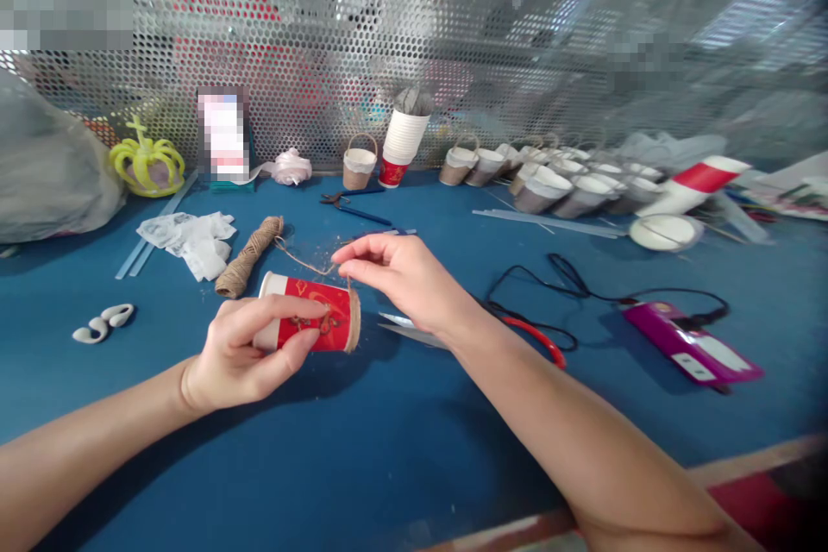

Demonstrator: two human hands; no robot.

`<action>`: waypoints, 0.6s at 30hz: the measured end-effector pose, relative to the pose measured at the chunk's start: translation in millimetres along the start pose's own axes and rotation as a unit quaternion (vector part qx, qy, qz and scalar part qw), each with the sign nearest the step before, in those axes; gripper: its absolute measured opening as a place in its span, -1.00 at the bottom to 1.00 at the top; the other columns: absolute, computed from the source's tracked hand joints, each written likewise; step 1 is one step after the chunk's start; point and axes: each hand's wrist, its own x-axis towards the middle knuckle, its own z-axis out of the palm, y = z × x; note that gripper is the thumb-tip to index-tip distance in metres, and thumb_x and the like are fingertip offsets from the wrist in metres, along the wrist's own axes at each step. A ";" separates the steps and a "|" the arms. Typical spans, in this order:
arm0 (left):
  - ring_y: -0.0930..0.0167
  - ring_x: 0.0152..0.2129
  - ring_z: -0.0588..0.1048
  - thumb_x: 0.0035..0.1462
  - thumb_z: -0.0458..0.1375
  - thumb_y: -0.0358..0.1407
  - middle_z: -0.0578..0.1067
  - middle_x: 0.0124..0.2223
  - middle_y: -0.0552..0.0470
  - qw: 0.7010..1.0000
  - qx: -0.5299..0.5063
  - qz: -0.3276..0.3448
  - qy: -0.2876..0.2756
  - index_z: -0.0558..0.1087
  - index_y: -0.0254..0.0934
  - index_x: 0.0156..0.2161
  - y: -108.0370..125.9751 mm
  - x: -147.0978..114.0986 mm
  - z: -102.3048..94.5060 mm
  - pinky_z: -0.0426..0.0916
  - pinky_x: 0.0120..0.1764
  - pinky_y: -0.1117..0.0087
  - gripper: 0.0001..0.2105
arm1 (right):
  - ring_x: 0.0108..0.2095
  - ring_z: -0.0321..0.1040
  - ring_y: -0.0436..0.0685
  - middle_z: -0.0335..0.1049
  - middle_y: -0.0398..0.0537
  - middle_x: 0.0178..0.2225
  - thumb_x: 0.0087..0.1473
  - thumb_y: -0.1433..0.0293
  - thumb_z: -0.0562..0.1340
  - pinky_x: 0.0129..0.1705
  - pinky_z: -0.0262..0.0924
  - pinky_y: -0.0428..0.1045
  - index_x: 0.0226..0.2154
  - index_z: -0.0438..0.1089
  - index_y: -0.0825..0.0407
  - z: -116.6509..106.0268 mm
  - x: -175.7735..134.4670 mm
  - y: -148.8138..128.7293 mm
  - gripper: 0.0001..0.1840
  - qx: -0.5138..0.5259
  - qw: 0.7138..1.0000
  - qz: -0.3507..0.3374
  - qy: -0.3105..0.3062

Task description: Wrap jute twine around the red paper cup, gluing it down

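Note:
My left hand [255,345] grips a red and white paper cup [291,286] lying on its side, base toward the right. Twine [354,323] is wound around the cup's base end. Between the thumb and fingertips of my right hand [404,280], just above that end, a strand of the twine is pinched. The strand runs back to a twine skein [251,257] on the table behind the cup. Scissors with red handles [536,336] lie partly hidden under my right forearm, their blades pointing left.
Blue-handled pliers [362,209] and a stack of paper cups [404,138] stand behind. Several twine-covered little buckets [543,190] crowd the back right. A purple device [692,345] with a black cable lies right. White earphones [103,323] and crumpled white cloth [191,241] are left.

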 end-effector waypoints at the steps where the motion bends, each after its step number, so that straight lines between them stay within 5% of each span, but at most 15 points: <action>1: 0.61 -0.82 -0.02 0.02 0.14 -0.51 0.05 -0.76 0.33 1.000 0.000 0.000 0.000 0.42 -0.28 -0.20 0.3 0.2 0.0 0.01 -0.73 0.56 -0.79 | -0.36 0.39 0.00 0.50 -0.09 -0.41 -0.06 0.46 0.23 -0.23 0.24 -0.04 -0.39 0.45 0.10 0.0 0.1 0.2 -0.89 -0.001 1.000 0.001 -0.001; 18: 0.60 -0.82 0.06 0.03 0.13 -0.50 0.12 -0.76 0.30 1.000 0.011 0.012 0.006 0.42 -0.26 -0.22 2.6 2.5 -0.6 0.10 -0.71 0.57 -0.81 | -0.37 0.39 0.03 0.49 -0.10 -0.45 -0.10 0.48 0.24 -0.24 0.24 -0.03 -0.45 0.46 0.09 2.5 -0.6 -0.7 -0.92 0.026 0.999 0.024 -0.024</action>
